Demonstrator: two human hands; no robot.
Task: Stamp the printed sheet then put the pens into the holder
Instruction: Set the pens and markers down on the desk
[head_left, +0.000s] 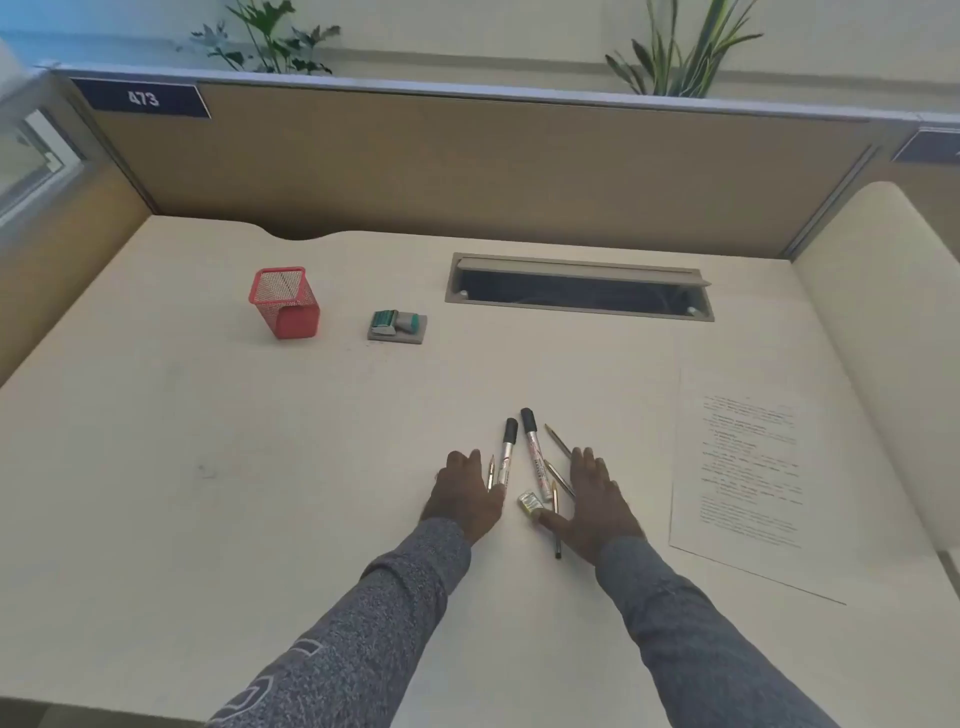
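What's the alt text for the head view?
Left hand and right hand lie open on a cream desk, flanking scattered markers and pencils; a red mesh holder, grey-green stamp and printed sheet sit apart.

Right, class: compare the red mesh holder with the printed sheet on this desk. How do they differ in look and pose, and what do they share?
The red mesh holder stands upright at the far left of the desk; the printed sheet lies flat at the right. The holder is red perforated mesh; the sheet is white with lines of text. The holder is a deep open container; the sheet is thin and flat. Both rest on the desk, and no hand touches either.
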